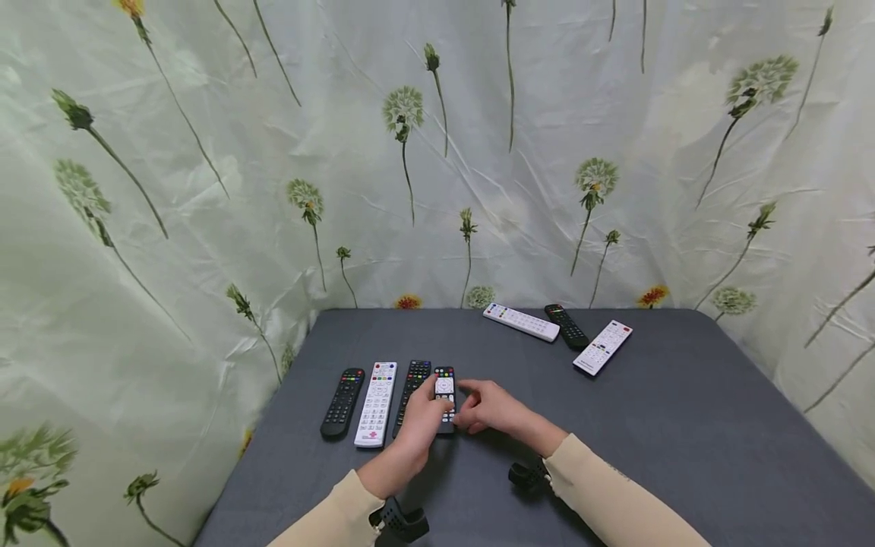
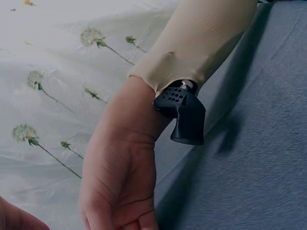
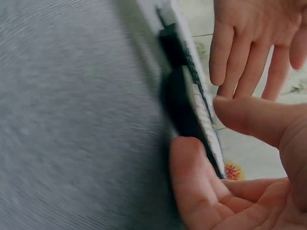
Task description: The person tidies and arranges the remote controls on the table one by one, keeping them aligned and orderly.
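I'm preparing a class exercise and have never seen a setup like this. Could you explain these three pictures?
There is no robot, just a person's bare left hand and right hand. The wide picture comes from a camera worn on the head, looking forward and down; the other two come from cameras on each wrist. Seven remote controls lie on the dark table. Four form a row: a black remote, a white remote, a dark remote and a remote with white buttons. Farther back, to the right, another black one lies between two white ones. Both hands are at the remote with white buttons; whether either grips it, I cannot tell.
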{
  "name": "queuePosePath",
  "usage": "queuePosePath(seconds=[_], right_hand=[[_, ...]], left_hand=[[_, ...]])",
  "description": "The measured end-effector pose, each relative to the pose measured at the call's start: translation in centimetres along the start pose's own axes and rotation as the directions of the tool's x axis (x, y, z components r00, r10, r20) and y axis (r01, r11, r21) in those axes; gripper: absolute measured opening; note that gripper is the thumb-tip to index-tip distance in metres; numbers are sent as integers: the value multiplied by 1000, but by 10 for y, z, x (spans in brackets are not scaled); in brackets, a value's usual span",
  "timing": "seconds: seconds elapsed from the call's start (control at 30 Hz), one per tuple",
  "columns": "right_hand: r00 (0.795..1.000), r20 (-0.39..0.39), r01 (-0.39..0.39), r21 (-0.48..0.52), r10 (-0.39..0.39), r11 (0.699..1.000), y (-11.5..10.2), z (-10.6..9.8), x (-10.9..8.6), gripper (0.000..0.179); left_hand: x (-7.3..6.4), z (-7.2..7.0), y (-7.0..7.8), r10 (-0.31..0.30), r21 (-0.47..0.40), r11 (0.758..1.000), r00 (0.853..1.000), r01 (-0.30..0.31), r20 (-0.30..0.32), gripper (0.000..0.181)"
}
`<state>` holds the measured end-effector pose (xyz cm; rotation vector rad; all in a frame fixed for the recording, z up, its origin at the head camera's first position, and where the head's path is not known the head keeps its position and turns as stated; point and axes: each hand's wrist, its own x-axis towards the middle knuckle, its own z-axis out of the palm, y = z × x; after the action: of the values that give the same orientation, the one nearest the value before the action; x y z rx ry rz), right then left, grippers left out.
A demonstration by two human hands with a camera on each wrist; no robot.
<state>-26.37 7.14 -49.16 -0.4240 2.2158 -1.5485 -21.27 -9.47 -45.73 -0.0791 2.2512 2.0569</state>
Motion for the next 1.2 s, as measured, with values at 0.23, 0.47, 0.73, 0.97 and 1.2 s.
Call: queuePosePath(seconds=[0.23,0.47,0.73,0.97,1.2], right_hand=[[999,-34,-42,11,42,999,-13,-37,3,51],[996,-86,-28,-178,13,984,-32,-79,11,35],[978,-206,-50,-366,-29,929,-44,-127,22,31],[953,-298,-97,-475,-56,875,-40,-155,37,38],[936,-349,-161,-545,-48,823,-21,-177,40,56]], left_hand=[[10,4,19,51,-21,998,999,-51,0,66],[37,19,33,22,-144,989,1000,-20,13,56],[73,44,44,-116,-291,947,990,135,82,56],[107,63,41,-230,-491,831,965,261,123,58],[125,91,34,-230,-595,751,958,287,172,64]])
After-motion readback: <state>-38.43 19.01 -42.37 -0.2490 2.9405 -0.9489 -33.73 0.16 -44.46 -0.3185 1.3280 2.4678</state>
